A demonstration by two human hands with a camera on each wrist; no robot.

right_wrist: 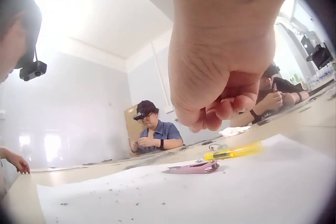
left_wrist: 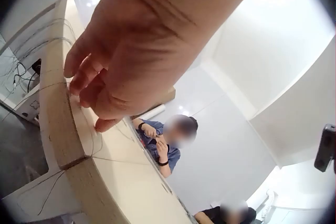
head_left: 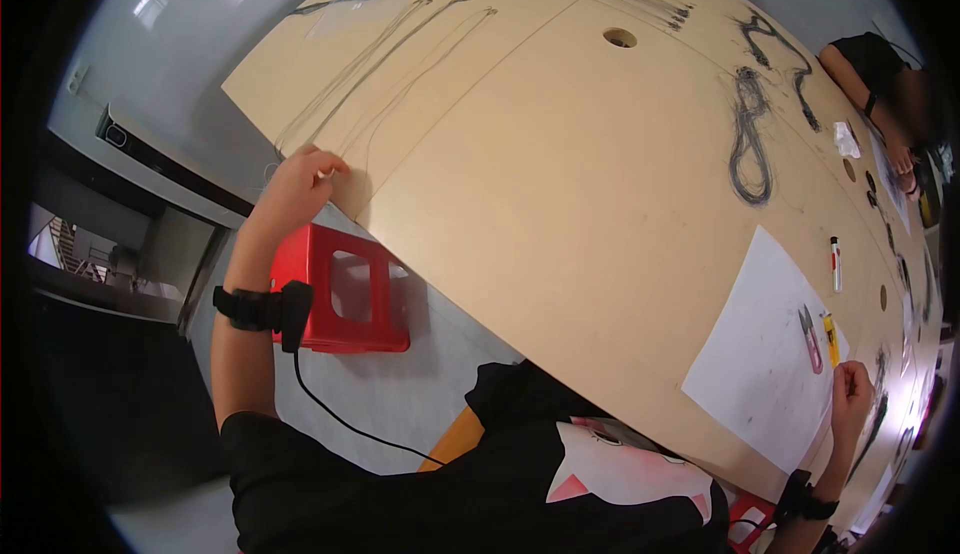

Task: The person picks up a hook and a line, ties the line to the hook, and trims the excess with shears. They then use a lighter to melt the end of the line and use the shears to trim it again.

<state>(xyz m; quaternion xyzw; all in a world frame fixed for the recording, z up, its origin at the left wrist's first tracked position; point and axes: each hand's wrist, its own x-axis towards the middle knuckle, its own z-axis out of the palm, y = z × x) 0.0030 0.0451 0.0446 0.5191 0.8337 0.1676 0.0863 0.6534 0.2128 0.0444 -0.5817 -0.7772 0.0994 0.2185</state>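
Observation:
At the table's left edge my left hand (head_left: 298, 194) is bent over the corner among thin dark strands (head_left: 395, 64) that lie across the tabletop. In the left wrist view, its bent fingers (left_wrist: 79, 79) are right at the edge, and fine strands hang over the side there. I cannot tell whether a strand is between them. My right hand (head_left: 852, 399) is at the right side of the white paper (head_left: 745, 354), fingers loosely curled, with nothing visible in them. Near it lie a yellow-handled tool (head_left: 830, 339) and pink thread snips (head_left: 811, 339).
A red stool (head_left: 345, 294) stands below the table's left edge. Dark strand bundles (head_left: 750, 144) and a marker (head_left: 836, 264) lie on the tabletop (head_left: 560, 184), which has a round hole (head_left: 620, 38). Another person (head_left: 880, 84) sits at the right; a person in blue (right_wrist: 157, 134) sits across.

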